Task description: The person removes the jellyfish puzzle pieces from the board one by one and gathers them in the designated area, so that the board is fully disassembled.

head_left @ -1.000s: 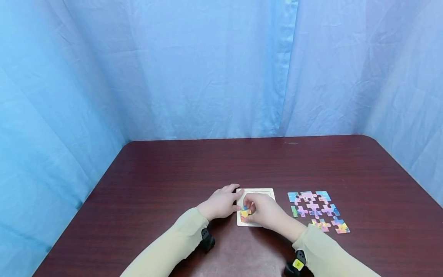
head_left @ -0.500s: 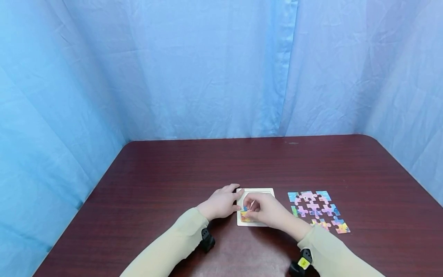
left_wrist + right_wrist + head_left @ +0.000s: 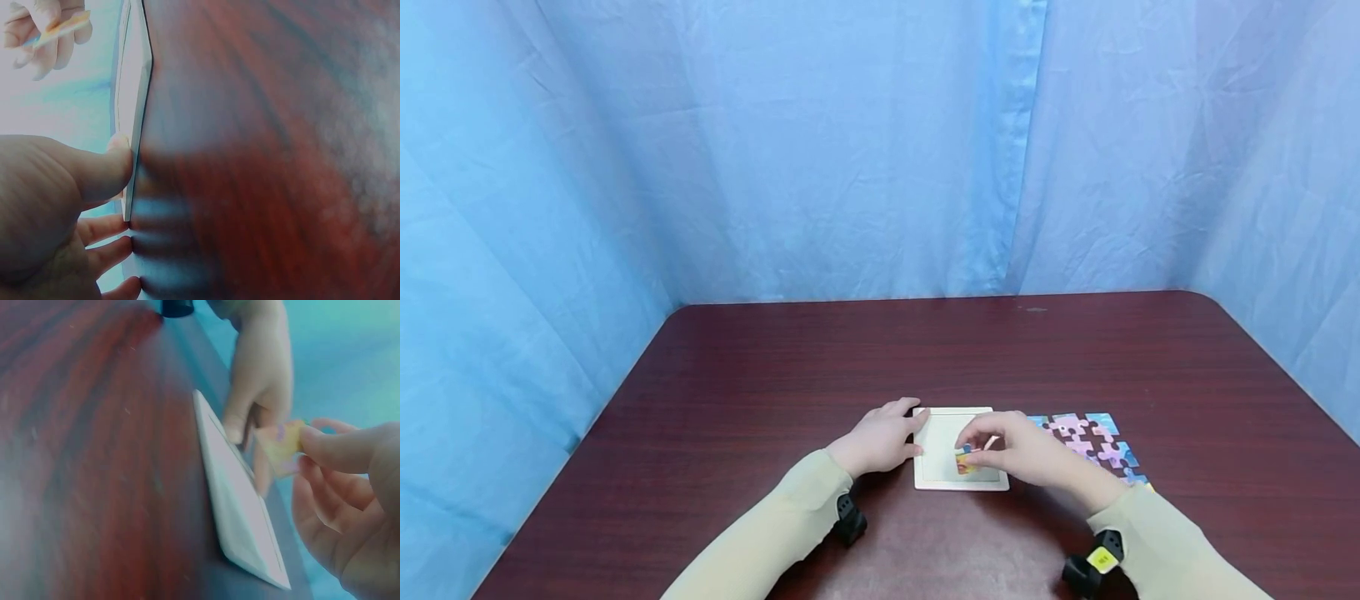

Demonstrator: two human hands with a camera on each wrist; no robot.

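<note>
In the head view, a puzzle piece in yellow, orange and blue is pinched between the thumb and fingers of my right hand. It is held over a shallow pale puzzle tray, raised off its surface in the right wrist view. The recess visible around the hand is bare. My left hand rests along the tray's left side, its thumb and index finger touching the border. Its other fingers lie splayed on the table beside the tray in the left wrist view.
Several pink, blue and yellow puzzle pieces lie right of the tray, partly hidden behind my right hand and forearm. The dark reddish wooden table has blue curtains behind and at its sides.
My right hand has lifted the puzzle piece out of the tray's lower left corner and moved it right, toward the tray's middle. The left hand stays in place.
</note>
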